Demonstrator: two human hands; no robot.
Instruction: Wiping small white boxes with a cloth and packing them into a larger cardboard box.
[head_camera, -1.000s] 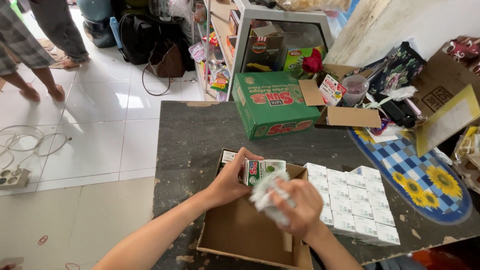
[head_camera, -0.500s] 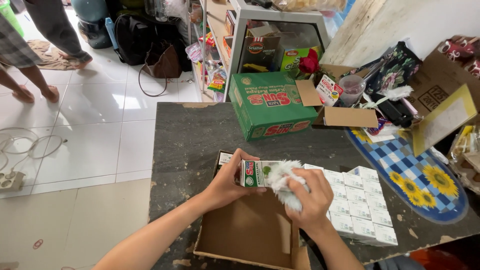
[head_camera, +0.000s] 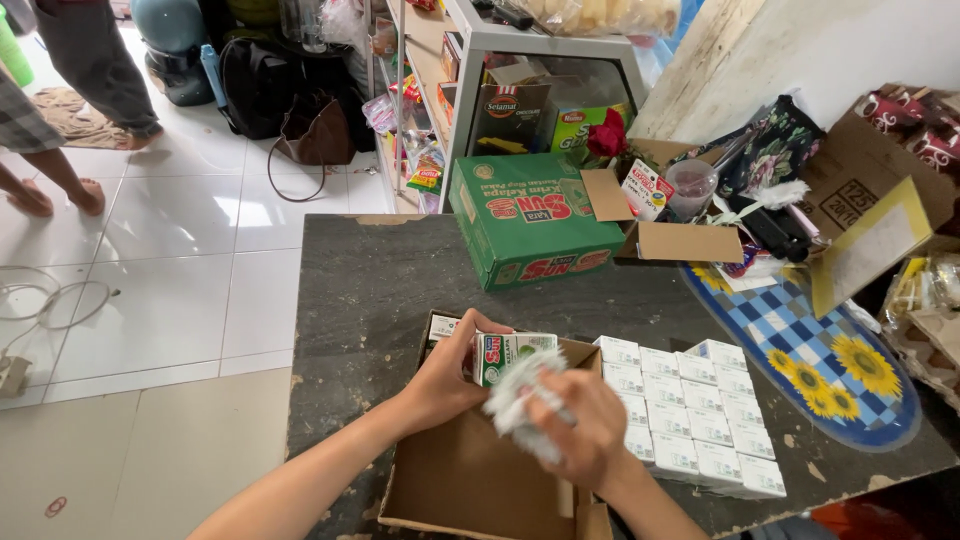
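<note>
Gripping small carton (head_camera: 512, 352) over open box (head_camera: 470, 480), left hand (head_camera: 445, 375) curls fingers around it; right hand (head_camera: 580, 432) clutches white cloth (head_camera: 515, 400) against carton. White cartons (head_camera: 690, 415) stacked alongside.

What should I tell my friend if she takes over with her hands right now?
Left hand: holds a small green and white carton over the open cardboard box.
Right hand: holds a white cloth against that carton.
White cartons sit in rows on the dark table, right of the box.
Done: rows laid out; whether they were wiped cannot be told.
Left: the carton in hand; the box bottom looks bare where it shows.
</note>
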